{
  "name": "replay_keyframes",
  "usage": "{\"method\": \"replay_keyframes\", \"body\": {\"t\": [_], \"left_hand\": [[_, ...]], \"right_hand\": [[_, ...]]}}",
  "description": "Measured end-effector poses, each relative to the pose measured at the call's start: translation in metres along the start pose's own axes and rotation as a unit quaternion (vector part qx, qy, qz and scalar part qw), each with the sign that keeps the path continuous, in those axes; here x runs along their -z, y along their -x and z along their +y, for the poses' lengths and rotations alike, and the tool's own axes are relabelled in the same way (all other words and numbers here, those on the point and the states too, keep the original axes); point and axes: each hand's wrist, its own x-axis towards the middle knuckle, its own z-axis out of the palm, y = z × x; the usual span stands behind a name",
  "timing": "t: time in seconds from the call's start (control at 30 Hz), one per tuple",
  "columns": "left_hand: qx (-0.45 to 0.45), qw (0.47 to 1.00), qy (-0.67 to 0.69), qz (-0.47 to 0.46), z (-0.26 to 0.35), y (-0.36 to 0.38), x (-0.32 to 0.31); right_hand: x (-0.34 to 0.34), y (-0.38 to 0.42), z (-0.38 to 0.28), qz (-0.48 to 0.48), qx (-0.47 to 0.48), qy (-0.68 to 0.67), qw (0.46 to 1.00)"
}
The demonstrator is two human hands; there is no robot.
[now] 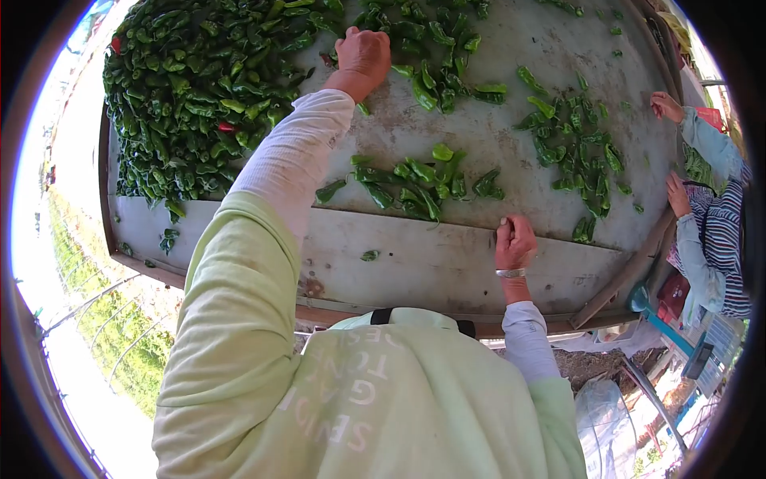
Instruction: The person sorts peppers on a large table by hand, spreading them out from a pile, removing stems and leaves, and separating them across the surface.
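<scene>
My left hand (363,60) reaches far across the metal-topped table (447,263), between the big heap of green peppers (183,96) and a looser group of green peppers (435,76). Its fingers are curled down, and what they grip, if anything, is hidden. Nearer my body, my right hand (516,242) is closed over the tabletop, just right of a small cluster of green peppers (415,188). Its fingers are bent inward, and I cannot make out anything inside them. A bracelet (511,273) circles the right wrist.
Another cluster of peppers (578,144) lies on the right. Beyond it, another person's hands (669,105) are at the table's right edge. A few red peppers (227,127) show in the heap. A wooden strip (618,283) borders the near right corner.
</scene>
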Motion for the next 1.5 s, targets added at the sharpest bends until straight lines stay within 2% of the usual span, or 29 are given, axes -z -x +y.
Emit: {"method": "replay_keyframes", "body": {"t": [0.03, 0.1, 0.13, 0.2, 0.27, 0.33, 0.47, 0.53, 0.57, 0.63, 0.67, 0.73, 0.77, 0.83, 0.87, 0.93, 1.03, 1.17, 1.27, 1.3, 1.33, 1.37, 1.4, 1.47, 1.5], "left_hand": [[-0.001, 1.000, 0.002, -0.001, -0.002, 0.003, 0.000], [-0.023, 0.985, 0.149, -0.081, -0.006, 0.010, 0.005], [-0.025, 0.985, 0.149, -0.082, -0.006, 0.020, 0.005], [-0.049, 0.949, 0.274, -0.149, 0.002, 0.061, 0.020], [-0.082, 0.944, 0.296, -0.120, 0.019, 0.112, 0.037], [-0.180, 0.935, 0.267, -0.150, 0.028, 0.159, 0.039], [-0.202, 0.923, 0.255, -0.207, 0.027, 0.199, 0.056], [-0.147, 0.876, 0.333, -0.317, 0.020, 0.199, 0.056], [-0.149, 0.876, 0.333, -0.316, 0.023, 0.196, 0.058], [-0.138, 0.908, 0.343, -0.199, 0.038, 0.189, 0.061], [-0.140, 0.907, 0.343, -0.200, 0.045, 0.189, 0.058], [-0.144, 0.917, 0.352, -0.122, 0.059, 0.191, 0.050], [-0.146, 0.916, 0.353, -0.123, 0.068, 0.193, 0.051], [-0.175, 0.946, 0.235, -0.134, 0.087, 0.202, 0.054], [-0.177, 0.946, 0.236, -0.134, 0.093, 0.204, 0.049], [-0.219, 0.956, 0.107, -0.161, 0.104, 0.209, 0.036], [-0.253, 0.950, 0.054, -0.175, 0.120, 0.205, 0.035], [-0.298, 0.931, 0.018, -0.212, 0.124, 0.204, 0.037], [-0.326, 0.928, 0.082, -0.158, 0.105, 0.200, 0.026], [-0.244, 0.933, 0.212, -0.160, 0.095, 0.196, 0.032], [-0.156, 0.915, 0.336, -0.160, 0.082, 0.193, 0.039], [-0.029, 0.863, 0.455, -0.217, 0.066, 0.191, 0.056], [0.101, 0.781, 0.558, -0.264, 0.047, 0.193, 0.073], [0.208, 0.644, 0.701, -0.225, -0.004, 0.212, 0.092], [0.244, 0.600, 0.731, -0.216, -0.030, 0.228, 0.104]], "right_hand": [[0.000, -0.001, 0.000, 0.001, -0.001, 0.002, 1.000], [0.001, -0.002, -0.002, 0.005, 0.010, 0.000, 1.000], [0.002, -0.001, -0.002, 0.006, 0.008, 0.000, 1.000], [0.001, -0.001, -0.001, -0.002, 0.011, -0.004, 1.000], [0.000, -0.001, 0.000, 0.006, 0.011, -0.006, 1.000], [-0.001, -0.003, 0.000, 0.013, 0.014, -0.007, 1.000], [-0.002, -0.003, -0.001, 0.024, 0.023, 0.009, 0.999], [-0.001, -0.001, 0.000, 0.021, 0.021, 0.011, 0.999], [-0.002, -0.001, 0.000, 0.024, 0.027, 0.008, 0.999], [-0.003, -0.003, 0.000, 0.030, 0.030, 0.006, 0.999], [-0.003, -0.003, 0.000, 0.034, 0.035, 0.011, 0.999], [-0.003, -0.002, 0.001, 0.037, 0.039, 0.018, 0.998], [-0.004, -0.002, 0.001, 0.038, 0.035, 0.021, 0.998], [-0.004, -0.001, 0.001, 0.038, 0.030, 0.024, 0.999], [-0.004, -0.002, 0.000, 0.038, 0.028, 0.015, 0.999], [-0.004, -0.002, -0.001, 0.039, 0.025, 0.007, 0.999], [-0.005, -0.001, 0.003, 0.049, 0.027, 0.020, 0.998], [-0.007, -0.002, 0.007, 0.043, 0.026, 0.033, 0.998], [-0.005, -0.002, 0.006, 0.043, 0.024, 0.026, 0.998], [-0.005, -0.002, 0.006, 0.038, 0.024, 0.019, 0.999], [-0.004, -0.002, 0.005, 0.038, 0.023, 0.017, 0.999], [-0.004, -0.002, 0.006, 0.036, 0.005, -0.012, 0.999], [-0.003, -0.002, 0.007, 0.033, -0.010, -0.040, 0.999], [0.000, -0.004, 0.006, 0.032, -0.036, -0.075, 0.996], [0.002, -0.005, 0.003, 0.033, -0.065, -0.107, 0.992]]}}
